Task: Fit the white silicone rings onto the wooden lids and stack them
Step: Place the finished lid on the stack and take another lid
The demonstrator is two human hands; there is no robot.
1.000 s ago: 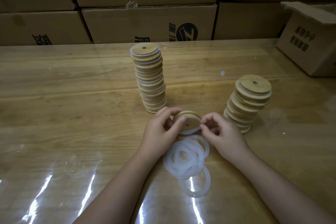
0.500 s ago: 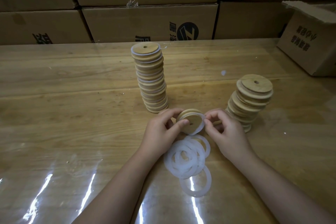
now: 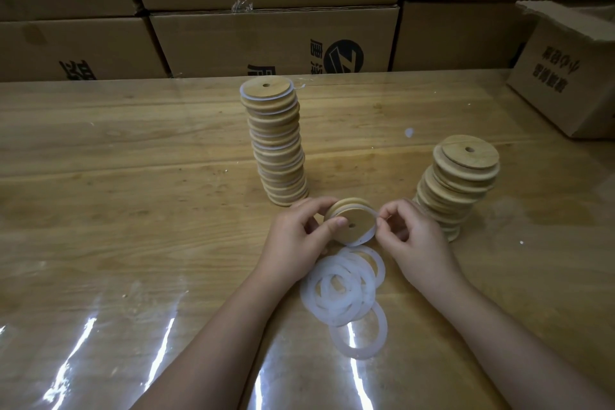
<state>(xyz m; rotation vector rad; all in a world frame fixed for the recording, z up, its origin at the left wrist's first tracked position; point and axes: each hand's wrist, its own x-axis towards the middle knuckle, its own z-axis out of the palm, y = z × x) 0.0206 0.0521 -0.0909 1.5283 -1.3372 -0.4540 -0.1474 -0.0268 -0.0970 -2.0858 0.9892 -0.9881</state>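
Since the frame a second back, our right hand (image 3: 417, 238) has crept up a bit along the rim. The white silicone ring (image 3: 365, 239) now hugs the lower right edge of the wooden lid (image 3: 351, 221) closer than it did. The stacks and spare rings haven't budged.

Our left hand (image 3: 299, 236) grips the lid, thumb across its face and fingers curled behind. It's tipped toward us just above the counter (image 3: 133, 176), so we can actually see the edge we're working on. The right hand pinches the ring at the lid's right edge, which looks like stretching it over the lip. We can't tell if the far side of the ring is seated yet.

The layout makes sense too. The loose rings (image 3: 342, 289) sit in a pile right below our hands, so the next grab is short. The bare-lid stack (image 3: 459, 183) is just beside the right hand and leaning a fair bit. The finished stack (image 3: 276, 143), with white edges showing between lids, stands behind the left hand and is already tall and a little wobbly-looking. Cardboard boxes (image 3: 273, 40) line the back.

We'd say this ring is about halfway on, and it still needs working round before the lid goes on the pile.
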